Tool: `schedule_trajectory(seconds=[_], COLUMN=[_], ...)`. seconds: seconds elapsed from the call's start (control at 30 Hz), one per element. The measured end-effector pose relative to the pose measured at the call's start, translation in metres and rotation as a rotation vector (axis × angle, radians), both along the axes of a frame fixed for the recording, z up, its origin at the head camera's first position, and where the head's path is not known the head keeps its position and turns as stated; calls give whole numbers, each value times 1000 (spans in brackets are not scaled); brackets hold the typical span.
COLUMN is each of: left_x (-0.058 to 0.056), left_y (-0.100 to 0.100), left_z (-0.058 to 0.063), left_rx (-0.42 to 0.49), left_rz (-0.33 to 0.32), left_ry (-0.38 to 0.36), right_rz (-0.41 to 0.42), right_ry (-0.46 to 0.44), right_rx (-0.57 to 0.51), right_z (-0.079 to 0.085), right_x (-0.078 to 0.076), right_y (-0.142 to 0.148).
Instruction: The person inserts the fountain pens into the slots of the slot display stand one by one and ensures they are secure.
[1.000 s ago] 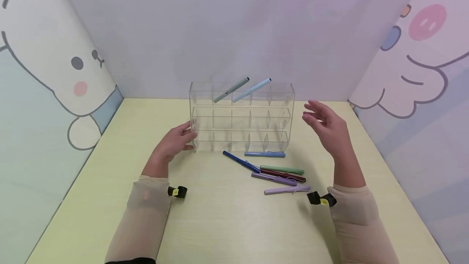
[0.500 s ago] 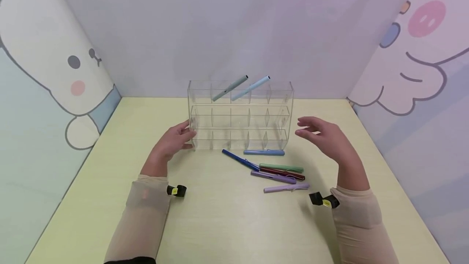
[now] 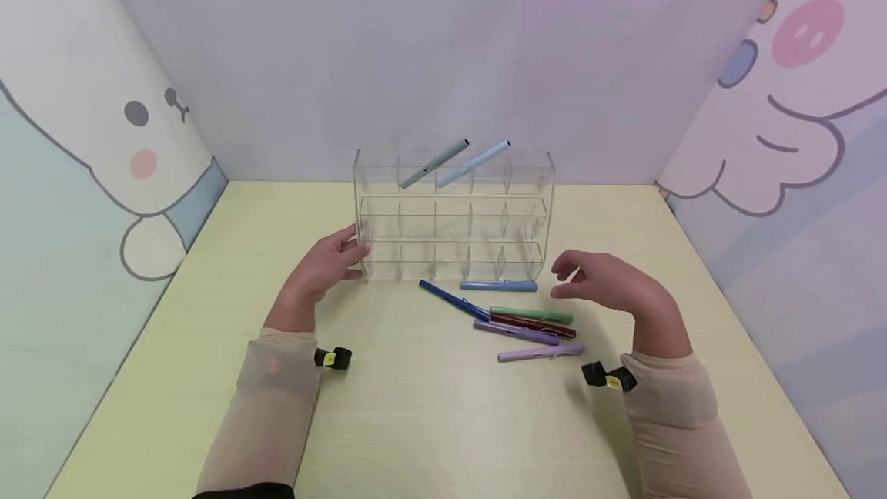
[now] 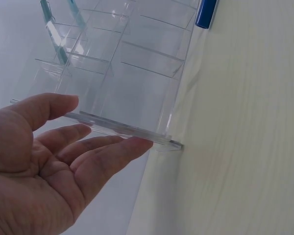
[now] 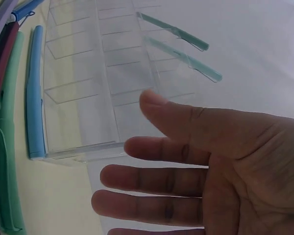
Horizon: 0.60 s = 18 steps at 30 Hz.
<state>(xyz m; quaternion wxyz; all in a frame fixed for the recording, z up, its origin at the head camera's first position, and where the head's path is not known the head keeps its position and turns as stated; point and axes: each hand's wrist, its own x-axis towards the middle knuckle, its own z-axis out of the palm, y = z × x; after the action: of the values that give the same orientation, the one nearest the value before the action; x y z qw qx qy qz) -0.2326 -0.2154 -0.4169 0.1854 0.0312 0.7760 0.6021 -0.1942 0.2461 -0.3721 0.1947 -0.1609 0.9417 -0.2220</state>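
Observation:
A clear acrylic pen organizer [image 3: 453, 251] with three stepped tiers of compartments stands on the table. In its top tier lean a grey-green pen [image 3: 434, 164] and a pale blue pen [image 3: 474, 164]. My left hand [image 3: 322, 268] holds the organizer's left side panel, the thumb over its front edge and the fingers along the outside. Right of the organizer, my right hand [image 3: 610, 279] hovers with nothing in it, fingers apart and relaxed. The nearest pens to it are a blue pen [image 3: 499, 286] by the organizer's base and a green pen [image 3: 531, 315].
On the table also lie a dark blue pen [image 3: 453, 300], a dark red pen [image 3: 532, 325], a purple pen [image 3: 516, 333] and a lilac pen [image 3: 540, 353]. Some of them touch or overlap. A wall [image 3: 443, 45] rises behind the organizer, with cartoon-printed panels at both sides.
My right hand has come down from beside the organizer's top tier to near its base, closer to the loose pens. The left hand stays at the side panel.

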Motion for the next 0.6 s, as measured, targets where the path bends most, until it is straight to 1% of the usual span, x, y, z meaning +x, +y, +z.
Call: schedule_trajectory(seconds=[0.13,0.3,0.6], left_x=[0,-1,-2], left_y=[0,-1,-1], left_z=[0,-2,-3], left_rx=[-2,-2,4], left_rz=[1,0,-5], left_ry=[-3,0,7], right_rz=[37,43,38], right_ry=[-77,-157,-211], right_rx=[24,95,169], right_z=[-10,-24,-43], right_x=[-6,-11,-13], right_y=[-2,-5,-13])
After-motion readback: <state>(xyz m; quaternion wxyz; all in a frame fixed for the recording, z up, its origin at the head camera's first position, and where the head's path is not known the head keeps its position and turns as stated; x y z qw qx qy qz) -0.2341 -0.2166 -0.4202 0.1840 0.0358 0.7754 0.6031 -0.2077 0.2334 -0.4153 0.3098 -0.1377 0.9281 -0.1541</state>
